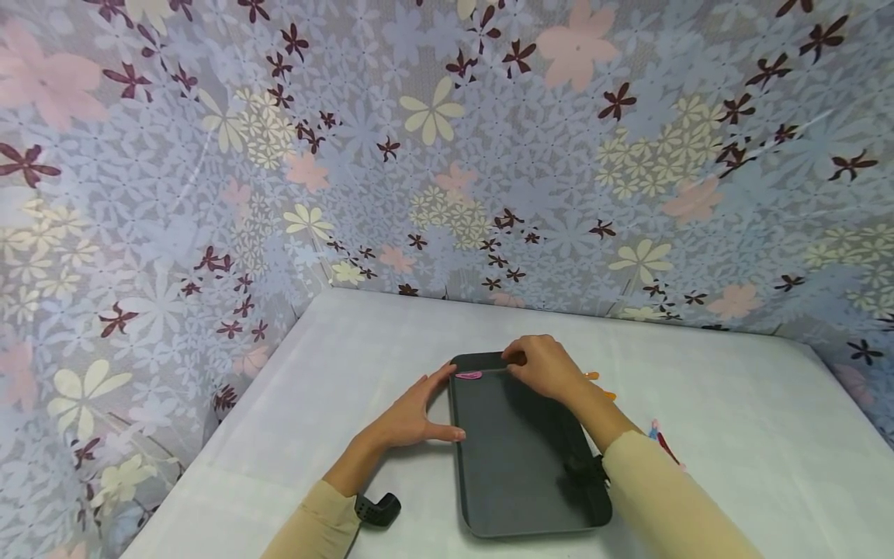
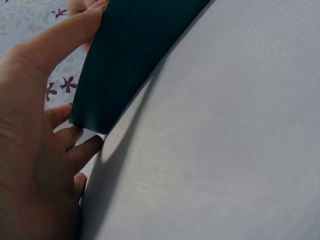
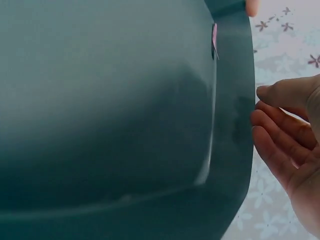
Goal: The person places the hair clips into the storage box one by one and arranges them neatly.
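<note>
A dark grey rectangular tray [image 1: 520, 466] lies on the white table. A small pink hair clip [image 1: 469, 375] sits inside the tray's far-left corner; the right wrist view also shows the pink clip [image 3: 214, 37] by the end wall. My left hand [image 1: 412, 415] is spread along the left side, thumb on the rim and fingertips at the far-left corner. At the far rim is my right hand [image 1: 545, 369], fingers loosely bent. Its fingertips [image 3: 256, 120] meet the rim's outer edge in the right wrist view, and no object shows between them and the thumb.
Orange clip-like pieces [image 1: 592, 376] lie right of the tray, partly behind my right forearm. Farther right are small blue-pink [image 1: 654, 428] and dark red [image 1: 667, 446] items. A black camera [image 1: 378, 510] is on my left wrist. Flower-patterned fabric [image 1: 447, 155] stands behind the table.
</note>
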The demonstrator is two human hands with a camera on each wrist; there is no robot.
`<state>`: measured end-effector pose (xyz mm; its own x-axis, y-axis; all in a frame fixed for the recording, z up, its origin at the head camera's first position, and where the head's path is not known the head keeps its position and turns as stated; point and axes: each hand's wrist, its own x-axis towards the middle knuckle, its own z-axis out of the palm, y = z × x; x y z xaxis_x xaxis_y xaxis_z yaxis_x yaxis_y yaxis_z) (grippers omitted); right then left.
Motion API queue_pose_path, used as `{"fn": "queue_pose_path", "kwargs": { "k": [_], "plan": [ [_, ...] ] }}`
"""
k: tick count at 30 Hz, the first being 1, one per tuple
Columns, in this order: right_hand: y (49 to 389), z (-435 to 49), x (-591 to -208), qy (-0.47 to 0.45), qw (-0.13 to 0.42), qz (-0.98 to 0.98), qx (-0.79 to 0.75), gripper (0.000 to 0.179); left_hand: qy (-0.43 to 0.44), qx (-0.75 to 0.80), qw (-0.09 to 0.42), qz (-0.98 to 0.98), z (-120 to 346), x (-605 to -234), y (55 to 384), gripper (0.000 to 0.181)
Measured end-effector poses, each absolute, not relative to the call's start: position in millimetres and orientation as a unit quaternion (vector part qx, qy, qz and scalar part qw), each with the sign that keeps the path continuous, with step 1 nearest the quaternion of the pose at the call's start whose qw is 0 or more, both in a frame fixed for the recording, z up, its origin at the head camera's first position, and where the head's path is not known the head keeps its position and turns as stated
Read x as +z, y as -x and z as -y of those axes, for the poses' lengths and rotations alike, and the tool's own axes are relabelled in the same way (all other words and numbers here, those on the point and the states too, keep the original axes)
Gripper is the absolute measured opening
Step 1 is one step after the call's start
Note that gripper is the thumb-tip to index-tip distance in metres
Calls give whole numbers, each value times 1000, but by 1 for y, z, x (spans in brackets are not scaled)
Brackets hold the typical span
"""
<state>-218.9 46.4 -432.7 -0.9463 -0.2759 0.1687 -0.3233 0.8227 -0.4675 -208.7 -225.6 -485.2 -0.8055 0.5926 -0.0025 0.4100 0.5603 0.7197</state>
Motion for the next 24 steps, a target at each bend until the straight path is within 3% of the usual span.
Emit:
{"fn": "queue_pose_path", "kwargs": {
  "k": [24],
  "plan": [
    [211,-95,-436,-120,73,931,336,21,-297,363,125,-874,228,-487,210,106]
  ]
}}
